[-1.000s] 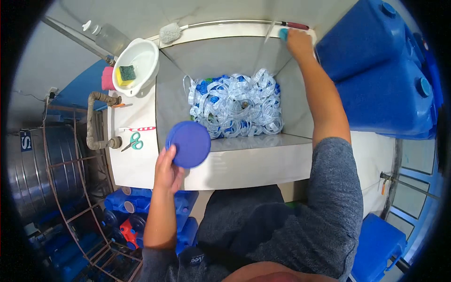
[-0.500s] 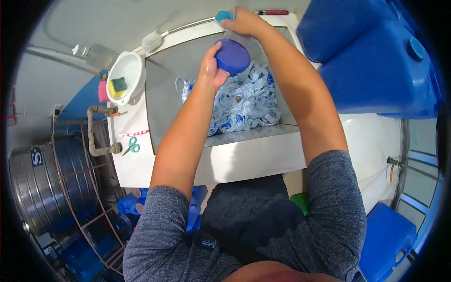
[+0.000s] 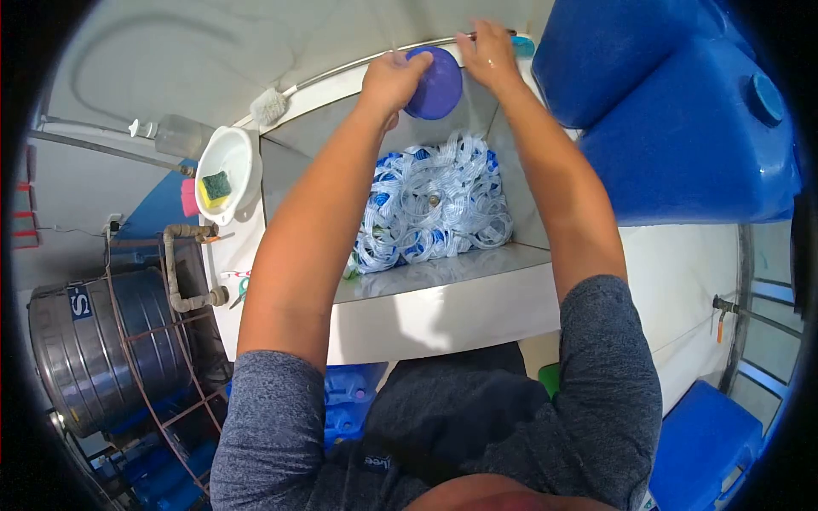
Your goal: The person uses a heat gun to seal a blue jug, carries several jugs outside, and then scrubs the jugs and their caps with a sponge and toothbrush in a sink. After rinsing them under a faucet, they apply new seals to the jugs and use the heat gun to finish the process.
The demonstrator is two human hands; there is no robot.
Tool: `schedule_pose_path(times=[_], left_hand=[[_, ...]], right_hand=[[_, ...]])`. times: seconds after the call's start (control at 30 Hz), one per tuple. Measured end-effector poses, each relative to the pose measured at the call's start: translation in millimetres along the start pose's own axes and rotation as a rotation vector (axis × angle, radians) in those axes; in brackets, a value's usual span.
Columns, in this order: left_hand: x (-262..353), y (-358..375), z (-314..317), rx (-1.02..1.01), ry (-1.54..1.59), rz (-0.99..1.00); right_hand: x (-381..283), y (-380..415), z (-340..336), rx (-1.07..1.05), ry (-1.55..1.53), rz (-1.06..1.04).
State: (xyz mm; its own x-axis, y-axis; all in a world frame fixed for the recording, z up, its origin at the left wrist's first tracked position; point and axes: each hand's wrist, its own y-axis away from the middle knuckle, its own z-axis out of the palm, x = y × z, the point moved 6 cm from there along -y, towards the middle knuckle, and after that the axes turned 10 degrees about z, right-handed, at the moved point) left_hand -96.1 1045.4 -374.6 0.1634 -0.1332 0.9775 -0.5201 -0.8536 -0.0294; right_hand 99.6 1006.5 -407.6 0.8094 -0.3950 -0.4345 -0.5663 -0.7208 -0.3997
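My left hand (image 3: pixel 392 83) grips a round purple lid (image 3: pixel 437 83) by its left edge, with the flat face turned toward me. Just right of the lid, my right hand (image 3: pixel 492 61) is raised over the back ledge of the basin, its fingers apart and slightly blurred, with nothing visible in it. A turquoise object (image 3: pixel 522 46) rests on the ledge just beyond my right hand; I cannot make out its kind. Below both hands, a pile of clear-and-blue plastic strips or rings (image 3: pixel 434 204) fills much of the grey basin (image 3: pixel 400 283).
A long-handled brush (image 3: pixel 271 106) lies along the back ledge. On the left stand a white bowl (image 3: pixel 244 175) with a sponge (image 3: pixel 216 186) and a clear bottle (image 3: pixel 181 138). Large blue jugs (image 3: pixel 673 145) crowd the right side. Scissors (image 3: pixel 242 291) lie partly behind my left arm.
My right hand has moved right and away from the turquoise object, which is now at the ledge's right end. My left hand has turned over and raised the purple lid slightly.
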Motion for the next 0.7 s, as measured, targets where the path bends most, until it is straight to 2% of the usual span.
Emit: schedule_pose_path(times=[0.03, 0.07, 0.1, 0.13, 0.17, 0.2, 0.23, 0.27, 0.3, 0.33, 0.37, 0.4, 0.43, 0.47, 0.53, 0.57, 0.6, 0.67, 0.7], left_hand=[[1.1, 8.2, 6.5, -0.075, 0.176, -0.070], [3.0, 16.1, 14.9, -0.081, 0.174, -0.072], [1.4, 24.2, 28.0, -0.028, 0.499, -0.148], [-0.2, 32.2, 34.8, 0.034, 0.823, -0.225], [-4.1, 35.9, 25.5, 0.128, 0.844, -0.209], [-31.6, 30.0, 11.7, 0.135, 0.842, -0.201], [-71.3, 15.8, -3.0, 0.097, 1.002, -0.116], [-91.5, 10.9, -8.8, 0.059, 1.161, -0.038], [-65.8, 35.3, 10.6, 0.113, 0.971, -0.126], [-83.2, 32.8, 8.1, 0.109, 0.976, -0.133], [-107.7, 16.9, 7.3, -0.077, 1.181, -0.076], [-66.1, 22.8, 11.4, -0.265, 1.382, -0.002], [-70.4, 33.2, -3.6, 0.323, 1.084, -0.223], [-58.7, 39.4, 1.9, 0.330, 1.084, -0.233], [-37.6, 46.4, 18.9, 0.024, 0.926, -0.100], [-38.9, 45.3, 19.8, 0.095, 0.809, -0.100], [-30.8, 43.4, 14.3, 0.097, 0.811, -0.093], [-20.5, 41.7, -7.1, 0.258, 0.986, -0.190], [-29.2, 32.3, -8.0, 0.171, 1.001, -0.055]], right_hand=[[-17.8, 3.4, 0.1, -0.017, -0.392, 0.005], [-36.9, 11.9, 9.1, -0.173, -0.605, 0.014], [-59.9, 26.4, 18.6, -0.332, -0.817, 0.023], [-74.1, 45.4, 28.1, -0.260, -0.969, 0.140], [-93.0, 65.8, 42.4, -0.227, -0.876, -0.020], [-109.2, 81.6, 49.6, -0.192, -0.783, -0.180], [-111.5, 80.4, 34.7, -0.190, -0.784, -0.184], [-108.1, 78.5, 22.3, -0.364, -0.739, -0.118], [-101.1, 91.7, 24.0, -0.543, -0.690, -0.036], [-101.6, 101.5, 18.6, -0.544, -0.683, -0.029], [-109.0, 107.0, 15.1, -0.500, -0.695, -0.115], [-121.8, 111.5, 11.0, -0.457, -0.703, -0.216], [-126.1, 117.4, 7.0, -0.324, -0.645, -0.197], [-129.9, 123.9, 3.2, -0.194, -0.583, -0.168], [-98.9, 76.5, 32.1, -0.346, -0.212, -0.268], [-93.6, 79.4, 15.5, -0.381, -0.472, 0.040], [-108.1, 95.5, 0.6, -0.378, -0.472, 0.033], [-141.1, 124.0, -27.0, -0.338, -0.649, -0.135], [-133.0, 109.0, -12.8, -0.229, -0.543, -0.254]])
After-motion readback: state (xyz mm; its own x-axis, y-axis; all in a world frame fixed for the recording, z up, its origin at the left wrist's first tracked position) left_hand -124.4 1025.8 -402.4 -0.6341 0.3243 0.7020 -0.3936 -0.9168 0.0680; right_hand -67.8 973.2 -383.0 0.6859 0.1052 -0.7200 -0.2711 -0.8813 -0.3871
